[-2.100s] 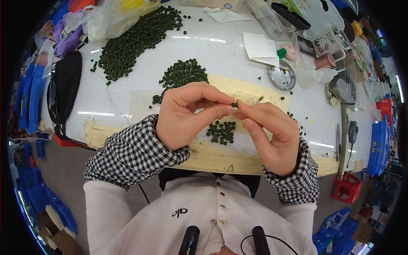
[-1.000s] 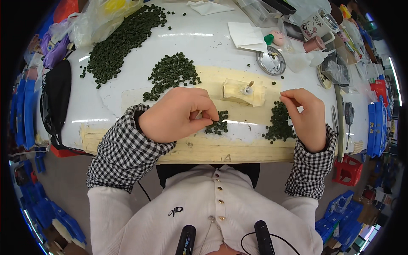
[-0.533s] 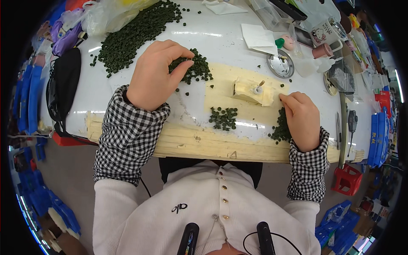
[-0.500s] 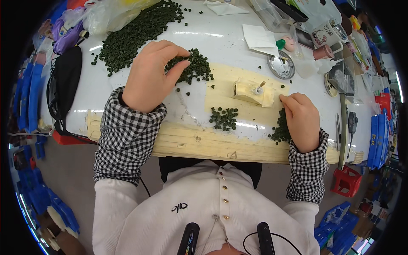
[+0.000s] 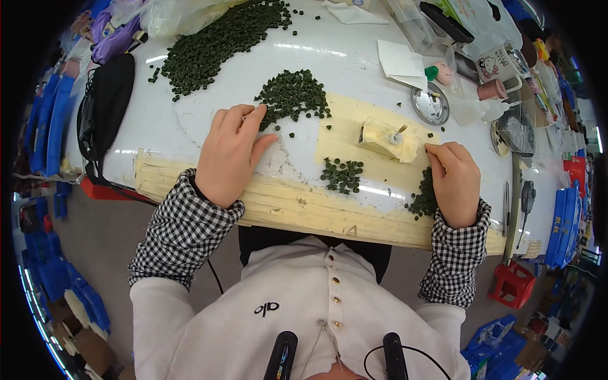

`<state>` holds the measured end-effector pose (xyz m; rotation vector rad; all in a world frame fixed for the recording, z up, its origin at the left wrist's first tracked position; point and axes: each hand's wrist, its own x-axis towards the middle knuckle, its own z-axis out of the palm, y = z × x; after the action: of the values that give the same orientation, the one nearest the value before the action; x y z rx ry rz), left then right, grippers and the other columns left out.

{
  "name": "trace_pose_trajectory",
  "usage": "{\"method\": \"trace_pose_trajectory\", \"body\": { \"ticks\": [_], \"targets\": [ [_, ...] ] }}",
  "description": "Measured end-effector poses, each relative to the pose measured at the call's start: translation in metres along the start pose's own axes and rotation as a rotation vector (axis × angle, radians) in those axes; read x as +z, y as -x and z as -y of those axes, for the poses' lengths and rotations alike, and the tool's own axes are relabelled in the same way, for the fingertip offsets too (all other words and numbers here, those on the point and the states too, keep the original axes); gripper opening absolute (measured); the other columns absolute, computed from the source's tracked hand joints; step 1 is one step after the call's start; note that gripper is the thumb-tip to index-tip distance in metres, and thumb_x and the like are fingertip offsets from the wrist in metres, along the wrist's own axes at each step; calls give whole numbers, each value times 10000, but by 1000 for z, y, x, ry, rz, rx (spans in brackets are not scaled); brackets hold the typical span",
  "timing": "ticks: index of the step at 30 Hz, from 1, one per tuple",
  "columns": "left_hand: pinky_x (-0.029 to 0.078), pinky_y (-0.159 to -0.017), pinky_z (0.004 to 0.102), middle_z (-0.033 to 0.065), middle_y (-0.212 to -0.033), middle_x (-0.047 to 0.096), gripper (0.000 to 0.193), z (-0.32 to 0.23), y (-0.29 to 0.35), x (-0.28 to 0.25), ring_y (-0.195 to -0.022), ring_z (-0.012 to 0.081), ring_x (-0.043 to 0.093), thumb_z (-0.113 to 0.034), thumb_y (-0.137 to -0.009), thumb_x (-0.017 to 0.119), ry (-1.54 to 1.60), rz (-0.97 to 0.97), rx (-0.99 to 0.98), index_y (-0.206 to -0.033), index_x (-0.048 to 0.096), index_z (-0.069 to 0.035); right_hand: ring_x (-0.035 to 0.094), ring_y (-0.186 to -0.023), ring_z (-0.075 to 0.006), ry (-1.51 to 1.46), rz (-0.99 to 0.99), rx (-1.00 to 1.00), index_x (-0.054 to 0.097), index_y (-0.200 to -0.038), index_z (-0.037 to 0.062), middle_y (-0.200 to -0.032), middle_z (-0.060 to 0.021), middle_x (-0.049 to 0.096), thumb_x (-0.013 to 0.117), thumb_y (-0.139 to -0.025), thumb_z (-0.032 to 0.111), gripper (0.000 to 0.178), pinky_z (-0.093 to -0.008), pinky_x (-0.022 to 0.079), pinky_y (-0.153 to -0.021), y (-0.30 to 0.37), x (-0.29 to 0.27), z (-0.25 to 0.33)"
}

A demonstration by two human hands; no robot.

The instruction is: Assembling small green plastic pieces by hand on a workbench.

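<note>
My left hand (image 5: 229,155) rests palm down at the near-left side of the middle pile of small dark green pieces (image 5: 292,94). Its thumb is spread away from the fingers, whose tips touch the pile's edge. My right hand (image 5: 456,183) has thumb and fingertips pinched together by the right edge of a pale yellow sheet (image 5: 339,117); what they hold, if anything, is hidden. Left of that hand sits a small block wrapped in yellowish tape (image 5: 383,142) with a short peg (image 5: 399,133) on top. A smaller green group (image 5: 423,197) lies partly behind the right hand, another cluster (image 5: 342,175) in front of the block.
A large heap of green pieces (image 5: 221,47) lies far left, beside a clear plastic bag (image 5: 180,18). Far right are a round metal dish (image 5: 430,104), white paper (image 5: 402,63) and a mug (image 5: 497,62). A wooden strip (image 5: 316,212) runs along the table's front edge.
My left hand has drawn back toward me from the middle pile, and its thumb has spread from the index finger. The right hand keeps its pinch. The whole view has shifted slightly.
</note>
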<state>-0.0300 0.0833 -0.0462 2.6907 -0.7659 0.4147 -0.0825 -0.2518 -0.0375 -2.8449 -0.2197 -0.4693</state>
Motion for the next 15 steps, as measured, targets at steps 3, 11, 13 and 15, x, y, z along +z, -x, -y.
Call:
{"method": "trace_pose_trajectory", "body": {
  "ticks": [3,11,13,15],
  "targets": [
    [479,-768,341,119,-996,592,317,-5,-1,1,-886,270,547,-42,-809,634,-27,-57,45,-1113,582,34,590,-757,-260,-1,-11,2,660,-868,32,-799,-87,606,629,-769,20,104,-347,492,-669,0,-1,0],
    [509,-715,315,117,-956,622,239,1,3,-1,-842,261,599,6,-788,637,-74,-86,116,-1025,624,37,592,-761,-264,-8,-11,-1,658,-868,31,-800,-87,604,629,-770,20,103,-348,493,-669,0,0,0],
    [515,-696,313,115,-932,629,212,1,-1,-3,-815,257,605,11,-778,648,-6,-100,105,-988,637,36,592,-761,-264,-8,-13,-3,658,-869,31,-800,-87,604,628,-770,19,105,-348,493,-670,1,0,-1],
    [519,-675,304,112,-913,637,188,3,-5,-2,-790,246,614,17,-769,656,42,-111,104,-956,647,35,592,-762,-265,-4,-14,3,657,-870,30,-802,-87,604,627,-769,18,106,-347,493,-671,1,0,-1]
  ]
}}
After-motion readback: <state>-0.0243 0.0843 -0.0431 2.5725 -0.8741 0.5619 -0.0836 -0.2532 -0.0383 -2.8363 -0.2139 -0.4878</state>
